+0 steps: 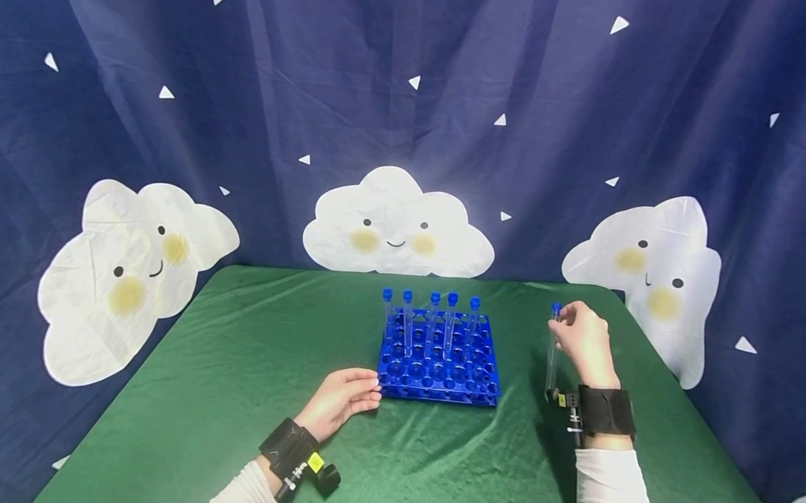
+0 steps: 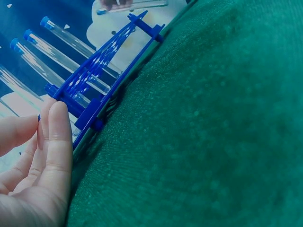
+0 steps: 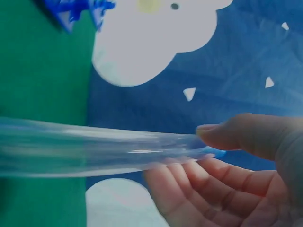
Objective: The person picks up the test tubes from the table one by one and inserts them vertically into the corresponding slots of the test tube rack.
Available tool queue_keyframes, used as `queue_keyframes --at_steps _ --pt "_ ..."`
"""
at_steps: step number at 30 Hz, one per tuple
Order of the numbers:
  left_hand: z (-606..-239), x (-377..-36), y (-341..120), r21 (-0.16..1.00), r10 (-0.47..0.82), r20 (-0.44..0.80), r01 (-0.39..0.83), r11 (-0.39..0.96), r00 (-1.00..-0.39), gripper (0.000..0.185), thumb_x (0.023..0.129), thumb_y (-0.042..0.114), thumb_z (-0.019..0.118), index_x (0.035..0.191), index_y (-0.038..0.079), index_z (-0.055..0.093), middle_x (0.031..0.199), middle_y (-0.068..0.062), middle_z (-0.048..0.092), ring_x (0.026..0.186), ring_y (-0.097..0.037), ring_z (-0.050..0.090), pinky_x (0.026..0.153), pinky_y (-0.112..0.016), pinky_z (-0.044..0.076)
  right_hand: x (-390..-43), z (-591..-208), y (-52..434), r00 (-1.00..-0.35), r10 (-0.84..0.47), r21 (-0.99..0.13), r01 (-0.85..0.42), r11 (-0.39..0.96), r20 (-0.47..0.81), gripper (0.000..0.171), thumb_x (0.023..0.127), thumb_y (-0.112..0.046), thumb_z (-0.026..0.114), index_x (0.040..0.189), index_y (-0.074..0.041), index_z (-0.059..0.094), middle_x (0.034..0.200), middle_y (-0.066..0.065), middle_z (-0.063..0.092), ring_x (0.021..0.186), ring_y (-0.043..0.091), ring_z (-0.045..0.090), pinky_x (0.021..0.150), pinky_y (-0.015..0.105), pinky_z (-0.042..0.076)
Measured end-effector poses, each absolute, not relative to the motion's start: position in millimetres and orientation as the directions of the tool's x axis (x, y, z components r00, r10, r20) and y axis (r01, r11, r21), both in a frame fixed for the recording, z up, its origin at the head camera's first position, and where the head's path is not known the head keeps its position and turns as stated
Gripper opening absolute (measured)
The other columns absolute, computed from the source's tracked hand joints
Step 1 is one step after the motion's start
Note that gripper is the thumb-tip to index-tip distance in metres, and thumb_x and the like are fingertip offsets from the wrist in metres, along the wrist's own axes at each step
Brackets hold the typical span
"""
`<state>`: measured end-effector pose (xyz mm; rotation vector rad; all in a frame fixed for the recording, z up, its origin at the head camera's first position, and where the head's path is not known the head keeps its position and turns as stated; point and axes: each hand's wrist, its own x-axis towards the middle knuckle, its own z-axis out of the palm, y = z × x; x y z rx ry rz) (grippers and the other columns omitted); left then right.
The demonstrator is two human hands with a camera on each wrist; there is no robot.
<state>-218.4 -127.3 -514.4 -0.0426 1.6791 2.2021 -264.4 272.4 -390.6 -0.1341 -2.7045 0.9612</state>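
Note:
A blue test tube rack point(image 1: 438, 373) stands on the table, with several clear test tubes point(image 1: 408, 330) with blue caps upright in its holes. At the rack's near left corner is my left hand point(image 1: 342, 400); in the left wrist view its thumb and fingers point(image 2: 59, 125) pinch the rack's edge. To the right of the rack, my right hand point(image 1: 583, 340) holds another capped test tube point(image 1: 551, 359) upright by its top. The right wrist view shows the thumb and fingers round this clear tube point(image 3: 118, 149) just below its blue cap, which the hand partly hides.
A green cloth covers the table point(image 1: 251, 335). Behind it hangs a dark blue curtain point(image 1: 356, 92) with white clouds and small white triangles. Both wrists wear black straps point(image 1: 607, 412) with small cameras.

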Motion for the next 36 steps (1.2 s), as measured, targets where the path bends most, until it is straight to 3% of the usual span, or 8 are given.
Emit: queue_keyframes --at_steps 7,12,16,22,24,30,32,36 --pt "-514 -218 -127 0.924 0.271 -0.245 -0.309 -0.224 -0.931 0.040 0.091 0.008 0.066 0.123 -0.011 0.051 0.092 -0.006 0.068 0.080 -0.013 0.068 0.080 -0.028 0.062 -259 -382 254 -0.882 0.204 -0.637 -0.131 0.760 0.425 0.020 0.089 -0.011 0.064 0.102 0.003 0.058 0.085 0.019 0.068 0.058 0.005 0.061 0.051 0.015 0.045" --pt "-514 -218 -128 0.923 0.274 -0.241 -0.308 -0.232 -0.931 0.040 0.091 0.008 0.066 0.123 -0.011 0.051 0.092 -0.006 0.068 0.080 -0.013 0.068 0.080 -0.028 0.062 -260 -383 238 -0.826 0.208 -0.639 -0.220 0.737 0.523 0.021 0.089 -0.010 0.067 0.105 0.001 0.059 0.088 0.016 0.070 0.075 0.020 0.066 0.062 0.005 0.039" --pt "-515 -219 -128 0.923 0.274 -0.239 -0.306 -0.232 -0.932 0.040 0.091 0.007 0.066 0.123 -0.011 0.051 0.092 -0.006 0.069 0.080 -0.013 0.068 0.079 -0.028 0.062 -262 -386 227 -0.804 0.209 -0.660 -0.276 0.698 0.557 0.022 0.088 -0.009 0.069 0.105 0.000 0.058 0.092 0.016 0.071 0.083 0.026 0.068 0.068 0.003 0.038" --pt "-516 -220 -128 0.924 0.273 -0.242 -0.307 -0.228 -0.931 0.037 0.091 0.006 0.065 0.122 -0.011 0.052 0.091 -0.006 0.068 0.080 -0.013 0.068 0.079 -0.029 0.062 -262 -389 213 -0.782 0.202 -0.666 -0.330 0.669 0.590 0.022 0.086 -0.009 0.071 0.102 -0.003 0.058 0.091 0.012 0.072 0.079 0.014 0.065 0.071 0.008 0.043" --pt "-516 -220 -128 0.924 0.273 -0.244 -0.308 -0.226 -0.931 0.037 0.091 0.006 0.065 0.122 -0.010 0.052 0.092 -0.006 0.068 0.080 -0.013 0.068 0.079 -0.029 0.062 -263 -391 210 -0.778 0.194 -0.662 -0.343 0.666 0.598 0.022 0.085 -0.008 0.071 0.102 -0.003 0.057 0.090 0.012 0.072 0.079 0.016 0.067 0.072 0.012 0.045" --pt "-516 -220 -127 0.924 0.273 -0.244 -0.308 -0.226 -0.931 0.037 0.091 0.006 0.065 0.122 -0.010 0.052 0.091 -0.006 0.069 0.080 -0.013 0.068 0.079 -0.028 0.062 -267 -398 205 -0.781 0.163 -0.661 -0.375 0.650 0.603 0.022 0.085 -0.006 0.070 0.102 -0.002 0.056 0.090 0.013 0.071 0.083 0.028 0.070 0.070 0.005 0.041" --pt "-516 -220 -127 0.925 0.274 -0.240 -0.305 -0.227 -0.931 0.036 0.092 0.006 0.064 0.121 -0.010 0.052 0.091 -0.006 0.069 0.079 -0.012 0.069 0.079 -0.028 0.062 -269 -400 204 -0.786 0.154 -0.660 -0.377 0.650 0.599 0.022 0.085 -0.006 0.070 0.102 -0.002 0.056 0.090 0.014 0.071 0.083 0.028 0.070 0.071 0.008 0.044" --pt "-516 -220 -127 0.926 0.276 -0.235 -0.301 -0.228 -0.932 0.036 0.092 0.006 0.064 0.122 -0.011 0.052 0.091 -0.006 0.069 0.079 -0.012 0.068 0.079 -0.028 0.062 -270 -402 203 -0.806 0.135 -0.664 -0.365 0.653 0.576 0.023 0.086 -0.006 0.069 0.104 -0.001 0.056 0.092 0.014 0.071 0.085 0.029 0.070 0.074 0.031 0.055"
